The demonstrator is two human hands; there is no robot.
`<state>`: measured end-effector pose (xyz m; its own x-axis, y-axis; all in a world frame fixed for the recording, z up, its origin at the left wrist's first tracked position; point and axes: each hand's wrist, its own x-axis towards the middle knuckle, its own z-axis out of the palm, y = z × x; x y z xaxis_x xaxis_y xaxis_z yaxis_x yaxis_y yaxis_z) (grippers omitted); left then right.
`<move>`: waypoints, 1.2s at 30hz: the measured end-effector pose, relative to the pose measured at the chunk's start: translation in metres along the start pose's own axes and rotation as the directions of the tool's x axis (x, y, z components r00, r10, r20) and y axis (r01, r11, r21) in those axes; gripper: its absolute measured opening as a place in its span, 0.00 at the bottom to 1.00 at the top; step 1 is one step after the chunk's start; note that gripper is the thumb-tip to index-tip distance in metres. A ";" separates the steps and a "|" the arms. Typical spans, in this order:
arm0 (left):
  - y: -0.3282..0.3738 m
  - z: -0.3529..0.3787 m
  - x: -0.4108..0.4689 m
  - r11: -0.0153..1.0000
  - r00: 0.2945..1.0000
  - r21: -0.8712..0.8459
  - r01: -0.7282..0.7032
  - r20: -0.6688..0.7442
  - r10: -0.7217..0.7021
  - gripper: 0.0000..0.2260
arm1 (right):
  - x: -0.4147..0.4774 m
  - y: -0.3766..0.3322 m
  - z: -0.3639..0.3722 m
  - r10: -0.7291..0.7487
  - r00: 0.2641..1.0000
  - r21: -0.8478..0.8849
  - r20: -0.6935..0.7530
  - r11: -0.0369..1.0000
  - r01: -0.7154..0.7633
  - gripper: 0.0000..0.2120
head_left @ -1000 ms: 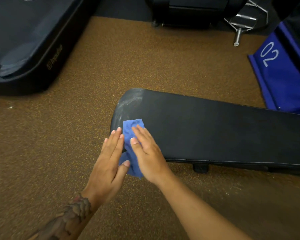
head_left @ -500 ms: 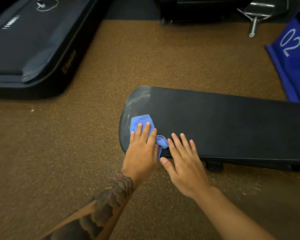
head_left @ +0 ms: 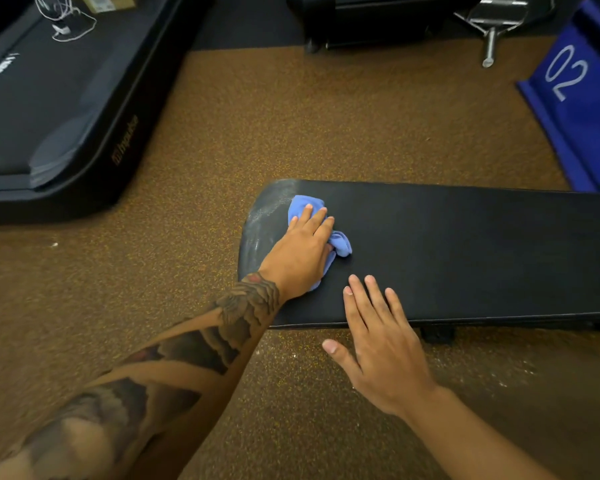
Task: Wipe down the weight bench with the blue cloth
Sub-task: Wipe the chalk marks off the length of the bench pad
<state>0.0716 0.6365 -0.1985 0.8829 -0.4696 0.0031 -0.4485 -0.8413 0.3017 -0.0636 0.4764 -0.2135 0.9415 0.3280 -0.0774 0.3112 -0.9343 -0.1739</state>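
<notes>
The black padded weight bench (head_left: 465, 251) runs from the middle of the view to the right edge, with pale dusty streaks on its rounded left end. A bunched blue cloth (head_left: 340, 242) lies near that end. My left hand (head_left: 302, 251) presses flat on the cloth, fingers pointing away from me, and covers most of it. My right hand (head_left: 378, 341) rests with spread fingers on the bench's near edge, a little right of the cloth, holding nothing.
Speckled brown rubber floor (head_left: 257, 126) surrounds the bench. A black treadmill deck (head_left: 49, 109) lies at the upper left with a white cable on it. A blue box marked 02 (head_left: 582, 98) stands at the upper right. Dark equipment and a metal bar (head_left: 490, 43) sit at the top.
My left hand has taken over the cloth and pushed it further onto the bench top. My right hand let go of it and moved right to the near edge.
</notes>
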 end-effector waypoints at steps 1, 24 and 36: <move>-0.003 -0.001 0.005 1.000 1.000 -0.005 -0.019 0.010 0.019 0.23 | 0.000 -0.001 0.000 0.004 1.000 -0.005 0.002 1.000 -0.004 0.37; -0.010 0.009 0.017 0.990 0.990 -0.080 -0.115 -0.095 0.107 0.22 | 0.002 -0.012 0.003 0.084 0.996 -0.016 -0.023 0.996 -0.085 0.38; -0.046 -0.007 0.071 0.998 0.979 -0.038 0.057 -0.193 -0.064 0.15 | 0.001 -0.005 0.005 0.045 0.997 0.066 -0.057 0.997 -0.041 0.38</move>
<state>0.1560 0.6435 -0.2056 0.9199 -0.3545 0.1677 -0.3914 -0.8560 0.3377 -0.0645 0.4819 -0.2177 0.9605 0.2769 -0.0293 0.2627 -0.9359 -0.2348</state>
